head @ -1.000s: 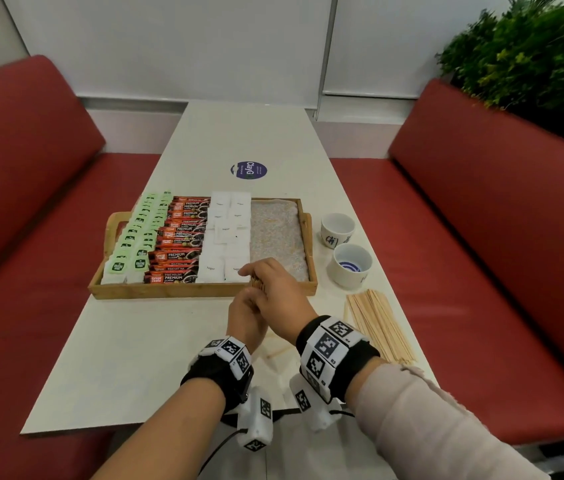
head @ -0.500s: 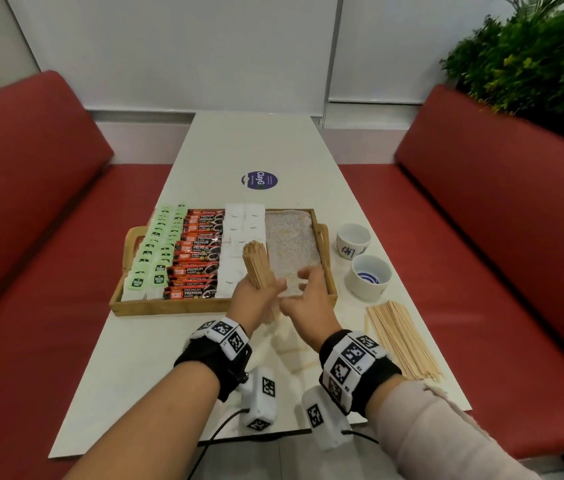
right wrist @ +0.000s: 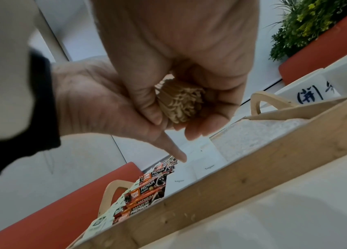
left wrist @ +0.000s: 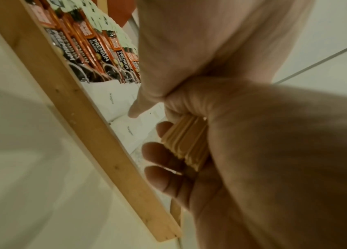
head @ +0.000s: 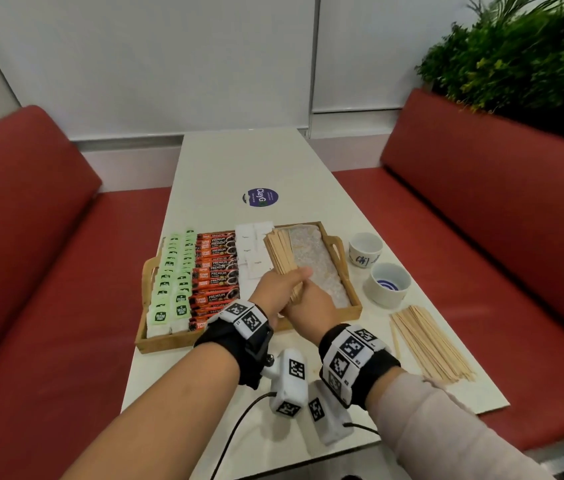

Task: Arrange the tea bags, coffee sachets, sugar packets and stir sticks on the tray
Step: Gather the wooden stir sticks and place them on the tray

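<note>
A wooden tray (head: 169, 341) holds rows of green tea bags (head: 173, 271), orange-black coffee sachets (head: 216, 268) and white sugar packets (head: 252, 247). Its right strip (head: 318, 261) shows bare speckled liner. Both hands grip the near end of a bundle of wooden stir sticks (head: 279, 252), which points away over the tray between the sugar and the bare strip. My left hand (head: 284, 284) wraps it from the left and my right hand (head: 310, 303) from the right. The stick ends (right wrist: 178, 104) show between the curled fingers in the right wrist view.
A loose pile of stir sticks (head: 429, 344) lies on the table right of the tray. Two small white cups (head: 365, 249) (head: 389, 284) stand beside the tray's right handle. A round sticker (head: 260, 197) lies further back. Red benches flank the table.
The left hand has lowered the stick bundle from upright to lying over the tray. The right hand, apart half a second ago, now grips the bundle's near end too.
</note>
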Demonstrator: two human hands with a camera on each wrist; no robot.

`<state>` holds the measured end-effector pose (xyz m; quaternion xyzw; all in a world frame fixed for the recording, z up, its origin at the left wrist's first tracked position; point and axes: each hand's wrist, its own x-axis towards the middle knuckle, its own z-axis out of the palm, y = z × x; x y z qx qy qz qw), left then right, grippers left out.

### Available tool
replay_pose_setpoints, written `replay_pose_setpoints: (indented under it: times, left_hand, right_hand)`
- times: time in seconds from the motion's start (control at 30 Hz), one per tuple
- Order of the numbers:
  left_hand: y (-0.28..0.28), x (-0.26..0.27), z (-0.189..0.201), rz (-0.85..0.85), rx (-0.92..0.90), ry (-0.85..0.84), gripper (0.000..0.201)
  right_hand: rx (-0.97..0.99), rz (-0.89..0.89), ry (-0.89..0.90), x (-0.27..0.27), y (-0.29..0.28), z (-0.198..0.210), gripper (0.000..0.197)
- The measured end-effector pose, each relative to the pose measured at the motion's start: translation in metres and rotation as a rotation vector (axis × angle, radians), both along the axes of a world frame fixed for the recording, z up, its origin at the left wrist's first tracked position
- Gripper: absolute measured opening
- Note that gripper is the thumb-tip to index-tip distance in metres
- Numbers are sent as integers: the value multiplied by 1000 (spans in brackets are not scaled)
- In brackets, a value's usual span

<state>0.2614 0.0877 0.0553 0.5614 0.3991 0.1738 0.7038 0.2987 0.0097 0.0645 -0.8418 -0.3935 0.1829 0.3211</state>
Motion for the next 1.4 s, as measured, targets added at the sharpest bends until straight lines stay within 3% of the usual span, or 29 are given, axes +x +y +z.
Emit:
replay_pose_setpoints:
  times: [0.17, 0.23, 0.33, 0.5, 0.6, 0.7, 0.8, 0.9, 1.03, 1.2, 1.3, 1.4]
  left_hand:
    - [11, 2, 7, -47, -3, 83, 73]
    - [15, 3, 10, -72, 5, 123, 65]
    - [25, 6, 14, -120, 8, 83, 58]
    - [49, 17, 27, 10, 4, -106, 54]
    - [65, 26, 26, -18, 151, -44, 50]
    - [81, 37, 24, -75, 266, 46, 24]
    - [98, 52, 24, -145, 350, 117, 8]
    - [113, 67, 25, -237, 418, 176, 20]
    - [141, 82, 19, -232, 569, 297, 44]
    - [165, 95, 12, -342, 729, 416, 26]
    - [171, 102, 10, -406, 824, 541, 24]
    - [167, 109, 13, -489, 818, 676, 20]
  right_hand:
    - [-36, -72, 76, -5, 3, 3, 45]
    - [-56, -63, 143, -2, 4, 7, 37]
    - [-37, -14, 224, 4, 4, 11, 7]
    - [-42, -2, 400, 14, 10, 9, 9]
    - [-37, 8, 495, 22, 20, 6, 6]
    - [-27, 23, 557, 35, 32, 5, 4]
    - [-44, 13, 561, 49, 44, 2, 4]
    - [-59, -19, 554, 64, 58, -1, 4]
    - [-106, -99, 518, 89, 78, -10, 7]
    - [-280, -160, 418, 110, 98, -28, 19]
    - [-353, -174, 354, 116, 106, -42, 16]
    - [-408, -166, 293, 119, 112, -50, 18]
